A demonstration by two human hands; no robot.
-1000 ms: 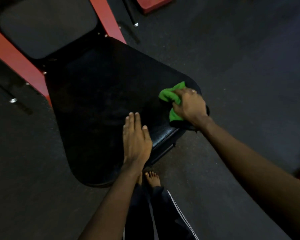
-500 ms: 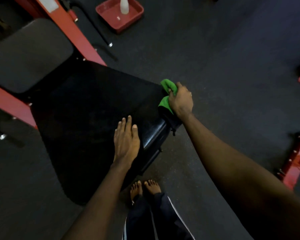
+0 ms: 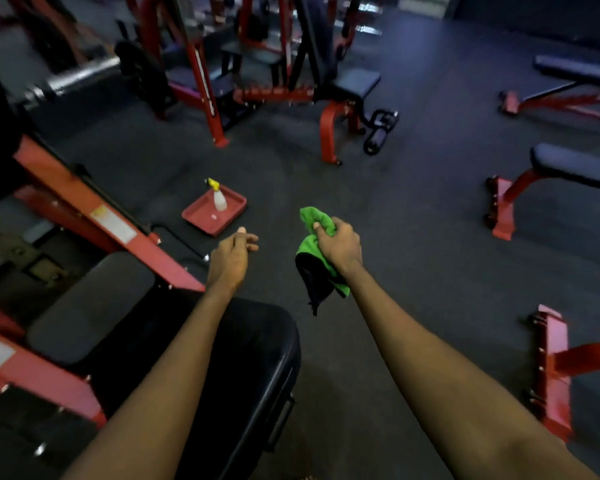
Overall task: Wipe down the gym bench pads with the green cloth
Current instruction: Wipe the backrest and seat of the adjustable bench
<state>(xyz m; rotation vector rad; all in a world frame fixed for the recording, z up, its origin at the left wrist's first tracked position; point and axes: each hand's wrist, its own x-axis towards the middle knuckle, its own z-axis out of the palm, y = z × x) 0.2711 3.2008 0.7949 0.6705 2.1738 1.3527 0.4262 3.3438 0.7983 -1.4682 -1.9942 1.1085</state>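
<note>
Hands, two: the right hand point(image 3: 338, 245) clenches the one green cloth point(image 3: 313, 216) in the air over the floor, just past the black bench pad point(image 3: 250, 358). The left hand point(image 3: 229, 258) is empty, its fingers loosely bent. One spray bottle point(image 3: 219, 197) stands in one red tray point(image 3: 201, 218). Half a second ago both hands lay on that pad; now both are off it.

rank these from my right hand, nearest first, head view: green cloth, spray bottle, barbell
1. green cloth: gripped in the right hand itself.
2. spray bottle: ahead and to the left, standing in the red tray on the floor.
3. barbell: far back on the left.
</note>
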